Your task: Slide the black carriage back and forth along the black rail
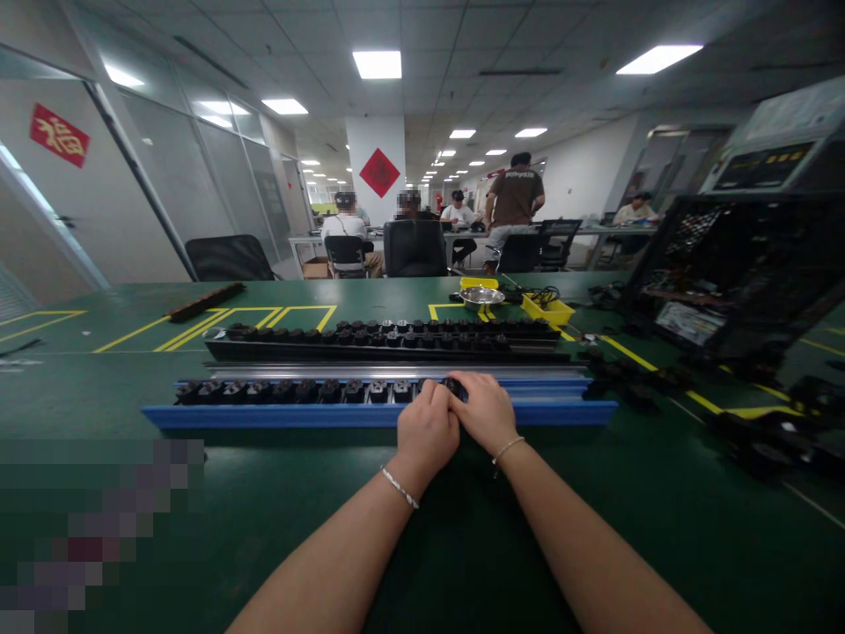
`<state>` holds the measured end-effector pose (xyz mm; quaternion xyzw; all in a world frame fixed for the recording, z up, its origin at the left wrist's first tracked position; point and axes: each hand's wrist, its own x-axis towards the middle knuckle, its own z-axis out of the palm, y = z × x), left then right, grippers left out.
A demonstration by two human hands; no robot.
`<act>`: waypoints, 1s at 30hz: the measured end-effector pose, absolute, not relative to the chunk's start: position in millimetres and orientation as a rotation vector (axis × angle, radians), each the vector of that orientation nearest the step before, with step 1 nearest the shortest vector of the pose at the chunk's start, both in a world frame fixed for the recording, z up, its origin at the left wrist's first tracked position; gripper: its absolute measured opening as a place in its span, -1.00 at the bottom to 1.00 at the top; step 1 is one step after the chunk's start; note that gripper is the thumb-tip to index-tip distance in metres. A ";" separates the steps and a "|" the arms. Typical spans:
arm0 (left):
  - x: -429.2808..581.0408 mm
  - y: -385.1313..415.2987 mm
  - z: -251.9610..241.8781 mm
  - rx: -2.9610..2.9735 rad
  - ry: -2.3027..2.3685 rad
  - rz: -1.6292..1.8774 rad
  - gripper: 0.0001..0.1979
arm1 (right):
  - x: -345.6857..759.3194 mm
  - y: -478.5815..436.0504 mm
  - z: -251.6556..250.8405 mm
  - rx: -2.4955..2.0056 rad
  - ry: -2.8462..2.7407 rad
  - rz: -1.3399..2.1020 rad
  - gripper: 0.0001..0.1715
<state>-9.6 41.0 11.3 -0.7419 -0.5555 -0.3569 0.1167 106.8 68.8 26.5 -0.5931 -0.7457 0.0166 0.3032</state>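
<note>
A long blue rail [277,416] lies across the green table, with a row of black parts [353,390] seated in its channel from the left end to the middle. My left hand [429,427] is closed over the rail at the right end of that row. Against it, my right hand [485,407] has its fingers closed around a small black part [454,386], which the fingers mostly cover. The fingertips of both hands meet there. What the left fingers pinch is hidden. Right of my hands, the blue channel shows no black parts.
Behind the blue rail are a silver rail [396,371] and black rails [290,349] bearing more black parts. Farther back stand a metal bowl [481,297] and a yellow bin [547,310]. Black parts [766,440] and an open machine casing [700,273] are at right. Several people sit beyond.
</note>
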 end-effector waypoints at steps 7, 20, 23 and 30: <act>-7.4 44.7 6.7 -2.213 -1.559 -1.139 -0.85 | 102.0 65.0 20.6 -1.635 -1.919 -0.047 -0.59; -7.8 42.5 11.1 -2.303 -1.504 -1.115 -0.80 | 109.0 67.1 17.7 -1.625 -1.817 -0.157 -0.68; -8.6 42.5 10.2 -2.313 -1.482 -1.088 -0.77 | 111.0 67.3 18.0 -1.641 -1.780 -0.178 -0.69; -9.7 42.6 9.5 -2.322 -1.468 -1.023 -0.75 | 118.5 67.3 20.1 -1.682 -1.734 -0.211 -0.73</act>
